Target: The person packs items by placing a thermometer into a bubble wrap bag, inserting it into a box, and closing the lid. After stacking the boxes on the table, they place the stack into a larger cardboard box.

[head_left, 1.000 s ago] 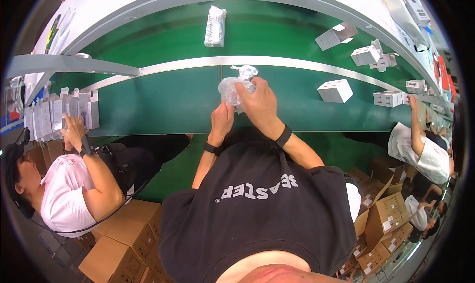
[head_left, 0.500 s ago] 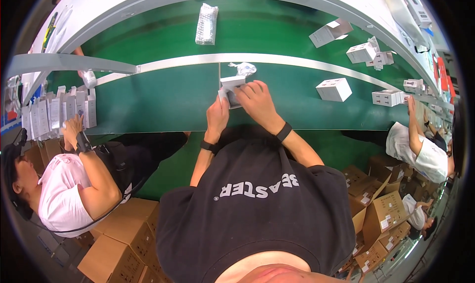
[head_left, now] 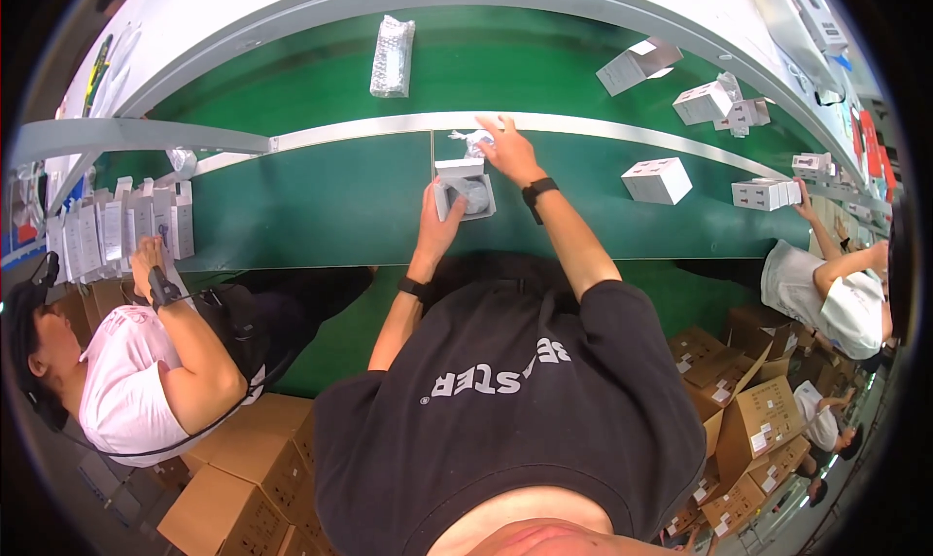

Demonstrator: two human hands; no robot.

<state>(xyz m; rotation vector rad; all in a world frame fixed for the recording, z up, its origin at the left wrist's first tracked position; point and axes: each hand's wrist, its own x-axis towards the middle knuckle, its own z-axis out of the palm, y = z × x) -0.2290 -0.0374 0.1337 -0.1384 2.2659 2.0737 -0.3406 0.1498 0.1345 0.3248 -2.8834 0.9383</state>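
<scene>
My left hand [head_left: 436,224] grips the left side of a small open white box [head_left: 492,204] on the green work surface, its thumb at the near wall. The flap of the box stands up at the far side. Inside sits a grey rounded item in clear plastic [head_left: 473,197]. Just beyond the box lies a small crumpled clear plastic bag [head_left: 470,141] with something pale in it. Over the right side of that bag is my right hand [head_left: 511,156], its fingers apart; whether they touch the bag cannot be made out.
A white rail [head_left: 350,138] separates my surface from a green belt carrying a bubble-wrapped pack [head_left: 393,58] and open white boxes [head_left: 637,67]. One closed white box [head_left: 656,180] stands at right. Co-workers sit on both sides; upright white boxes [head_left: 112,227] line the left.
My right hand has left the box and moved away from me to the plastic bag, uncovering the item inside. My left hand still holds the box. The bubble-wrapped pack has shifted slightly left.
</scene>
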